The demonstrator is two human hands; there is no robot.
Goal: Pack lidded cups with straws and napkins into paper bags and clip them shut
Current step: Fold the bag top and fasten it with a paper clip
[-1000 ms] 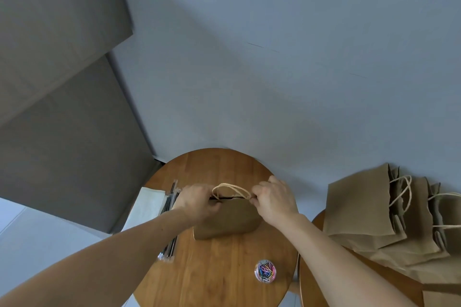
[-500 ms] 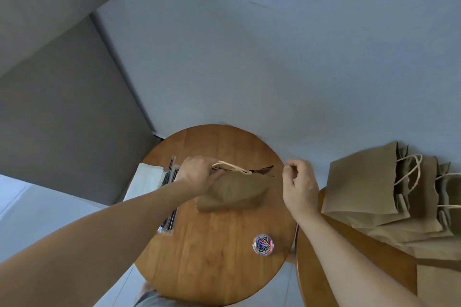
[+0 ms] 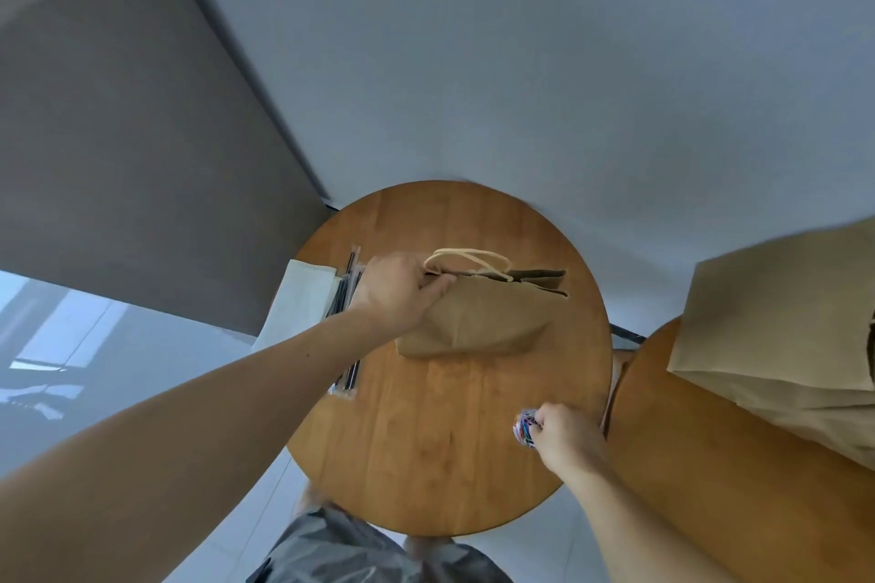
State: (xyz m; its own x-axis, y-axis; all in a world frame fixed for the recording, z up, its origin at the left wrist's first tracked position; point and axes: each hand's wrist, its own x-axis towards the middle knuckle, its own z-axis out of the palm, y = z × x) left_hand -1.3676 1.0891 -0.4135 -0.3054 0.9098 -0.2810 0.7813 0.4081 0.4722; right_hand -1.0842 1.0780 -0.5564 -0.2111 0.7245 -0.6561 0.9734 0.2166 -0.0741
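In the left hand (image 3: 397, 289), pinched at its top, the bag (image 3: 478, 322) seems not yet clipped; the right hand (image 3: 563, 436) is at the clips (image 3: 522, 426), its grip unclear.

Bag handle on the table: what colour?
Cream handle on brown paper bag; clearest in head view.

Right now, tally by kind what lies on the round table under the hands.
Paper bag: 1
Tub of coloured clips: 1
Napkin stack: 1
Straw bundle: 1
Total: 4
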